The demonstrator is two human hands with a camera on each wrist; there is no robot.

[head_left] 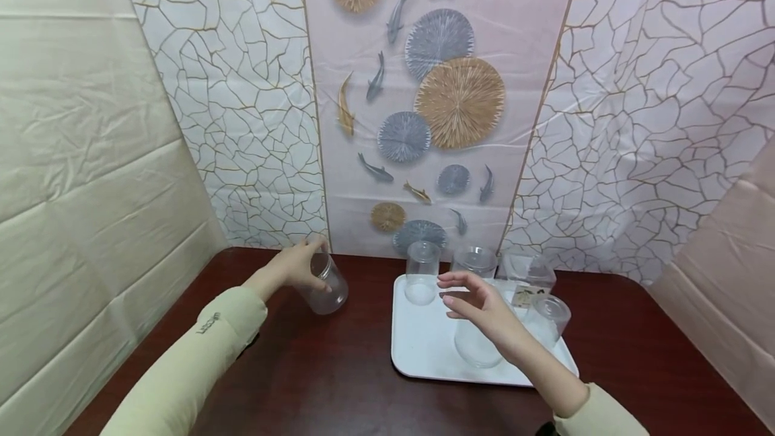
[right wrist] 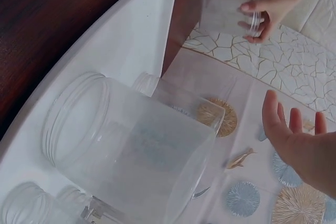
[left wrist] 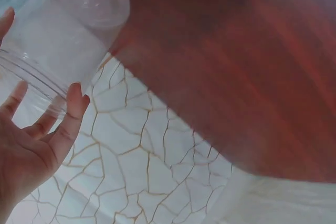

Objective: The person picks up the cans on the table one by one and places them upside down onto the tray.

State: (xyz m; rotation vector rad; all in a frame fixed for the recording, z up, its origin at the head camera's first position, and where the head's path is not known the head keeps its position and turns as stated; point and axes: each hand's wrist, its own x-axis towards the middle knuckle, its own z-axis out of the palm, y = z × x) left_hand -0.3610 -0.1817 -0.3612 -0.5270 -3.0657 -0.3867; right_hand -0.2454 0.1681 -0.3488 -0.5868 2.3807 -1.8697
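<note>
My left hand (head_left: 293, 266) grips a clear plastic jar (head_left: 329, 291) around its ridged neck, left of the tray. The jar's neck points up and its smooth base is close to the table, as the left wrist view (left wrist: 86, 19) also shows. My right hand (head_left: 484, 311) hovers over the white tray (head_left: 418, 358) with its fingers apart and slightly bent, holding nothing. Near it, a large clear jar (right wrist: 136, 140) stands upside down on the tray, its threaded mouth against the surface. In the head view the right hand partly hides this jar.
Several other clear jars share the tray: a slim one (head_left: 422, 271) at back left, one with a small label (head_left: 528, 295) at back right, a small one (head_left: 549, 315) at the right. A patterned cloth (head_left: 363, 173) hangs behind the dark red table (head_left: 303, 382).
</note>
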